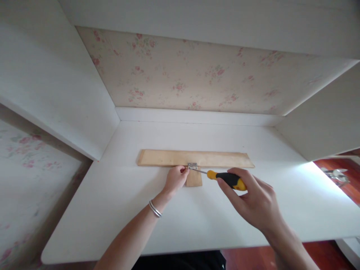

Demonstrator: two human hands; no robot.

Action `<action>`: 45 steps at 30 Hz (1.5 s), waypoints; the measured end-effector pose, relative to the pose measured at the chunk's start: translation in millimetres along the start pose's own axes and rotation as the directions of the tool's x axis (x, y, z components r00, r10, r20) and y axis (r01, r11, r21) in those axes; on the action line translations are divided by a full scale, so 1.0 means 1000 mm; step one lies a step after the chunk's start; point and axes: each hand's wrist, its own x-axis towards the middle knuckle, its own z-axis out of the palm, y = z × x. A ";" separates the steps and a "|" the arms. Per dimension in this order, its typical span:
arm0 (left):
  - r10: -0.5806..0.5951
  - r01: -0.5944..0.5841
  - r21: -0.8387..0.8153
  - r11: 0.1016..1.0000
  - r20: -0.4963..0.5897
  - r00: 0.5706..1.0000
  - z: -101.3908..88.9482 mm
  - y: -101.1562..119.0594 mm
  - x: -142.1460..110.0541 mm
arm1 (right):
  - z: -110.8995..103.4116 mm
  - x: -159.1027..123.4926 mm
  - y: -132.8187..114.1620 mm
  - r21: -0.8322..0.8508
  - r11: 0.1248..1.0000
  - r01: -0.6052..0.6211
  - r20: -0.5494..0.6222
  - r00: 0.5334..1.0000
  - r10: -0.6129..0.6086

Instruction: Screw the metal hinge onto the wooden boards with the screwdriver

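Nearest, at the lower border: black clothing, with reddish, glossy flooring to its right, below the front edge of a smooth white desk.

Both bare forearms reach in over the desk. A silver-coloured bracelet of narrow bands circles the left wrist.

Right hand: closed around the grip of a yellow-and-black-handled screwdriver with a thin metal shaft. The shaft points leftward to the hinge; exact tip contact too small to resolve.

Left hand: fingers curled, thumb and index tips at the left side of the hinge, close to the screwdriver tip. Cannot tell whether anything is pinched between them.

Work: a short, pale-brown rectangular wooden piece lies on the desk, its far end at the near edge of a long, flat, pale wooden board placed crosswise; together they form a T. A small silver-coloured metal hinge spans the joint.

Beyond: bare white desktop, then a low white strip along the back. White panels stand at left and right. Farthest: beige wallpaper with pink flowers.
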 end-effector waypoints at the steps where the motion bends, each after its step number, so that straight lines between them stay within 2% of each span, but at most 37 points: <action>1: 0.013 -0.013 0.005 1.000 -0.008 1.000 0.000 -0.001 0.000 | -0.002 0.006 -0.001 -0.010 0.998 0.057 0.040 0.998 -0.056; 3: 0.039 -0.038 0.013 0.999 -0.021 0.999 0.001 -0.001 0.000 | -0.006 0.020 -0.006 -0.029 0.986 0.163 0.169 0.973 -0.155; 5: 0.046 -0.045 0.010 0.999 -0.025 0.999 0.001 -0.002 0.000 | -0.010 0.035 -0.015 -0.044 0.969 0.242 0.314 0.924 -0.217; 8: 0.045 -0.045 0.000 0.999 -0.022 0.999 0.000 -0.002 0.001 | -0.017 0.057 -0.029 -0.069 0.950 0.303 0.472 0.849 -0.237; 11: 0.040 -0.040 -0.027 0.999 -0.016 0.999 0.000 -0.003 0.001 | -0.019 0.077 -0.040 -0.125 0.919 0.374 0.576 0.782 -0.239; 13: 0.024 -0.024 -0.051 0.998 -0.007 1.000 0.000 -0.003 0.002 | -0.017 0.089 -0.044 -0.210 0.881 0.423 0.605 0.764 -0.222; 15: -0.006 0.007 -0.069 0.998 0.008 1.000 0.000 -0.003 0.003 | -0.013 0.099 -0.047 -0.311 0.837 0.450 0.593 0.780 -0.199; 18: -0.042 0.045 -0.106 0.993 0.026 0.999 0.000 -0.005 0.004 | -0.008 0.112 -0.049 -0.330 0.811 0.483 0.581 0.781 -0.229; 20: -0.051 0.055 -0.128 0.990 0.030 0.998 0.001 -0.006 0.005 | -0.007 0.118 -0.049 -0.262 0.817 0.513 0.601 0.750 -0.278; 22: -0.065 0.068 -0.144 0.987 0.029 0.997 0.002 -0.006 0.006 | -0.007 0.124 -0.049 -0.186 0.820 0.542 0.651 0.693 -0.311; 24: -0.087 0.090 -0.159 0.983 0.025 0.996 0.003 -0.006 0.005 | -0.006 0.129 -0.051 -0.182 0.820 0.542 0.693 0.663 -0.284; 28: -0.117 0.118 -0.189 0.975 0.016 0.993 0.002 -0.002 0.002 | -0.006 0.139 -0.055 -0.281 0.829 0.483 0.680 0.710 -0.184; 29: -0.118 0.119 -0.193 0.974 0.018 0.993 0.001 -0.001 0.002 | -0.005 0.142 -0.056 -0.266 0.839 0.475 0.696 0.696 -0.173; 32: -0.124 0.126 -0.191 0.973 0.020 0.992 -0.001 0.002 -0.001 | -0.003 0.153 -0.053 -0.192 0.860 0.473 0.791 0.593 -0.150; 33: -0.133 0.133 -0.190 0.973 0.016 0.991 -0.002 0.003 -0.001 | 0.000 0.158 -0.050 -0.184 0.856 0.483 0.807 0.571 -0.149; 34: -0.137 0.137 -0.190 0.972 0.015 0.990 -0.002 0.004 -0.002 | 0.003 0.163 -0.046 -0.187 0.846 0.500 0.808 0.568 -0.157; 35: -0.139 0.139 -0.192 0.971 0.016 0.990 -0.002 0.004 -0.003 | 0.007 0.168 -0.042 -0.194 0.834 0.517 0.791 0.585 -0.179; 38: -0.146 0.149 -0.200 0.968 0.028 0.989 -0.003 0.005 -0.004 | 0.020 0.180 -0.026 -0.160 0.853 0.496 0.705 0.662 -0.252; 41: -0.136 0.137 -0.171 0.976 0.022 0.991 -0.004 0.004 -0.004 | 0.030 0.180 -0.017 -0.125 0.897 0.424 0.704 0.675 -0.221; 42: -0.125 0.126 -0.160 0.979 0.017 0.992 -0.003 0.003 -0.004 | 0.032 0.177 -0.016 -0.139 0.905 0.402 0.678 0.705 -0.208; 45: -0.099 0.099 -0.148 0.984 0.006 0.995 -0.003 0.001 -0.004 | 0.034 0.169 -0.020 -0.250 0.911 0.329 0.462 0.867 -0.187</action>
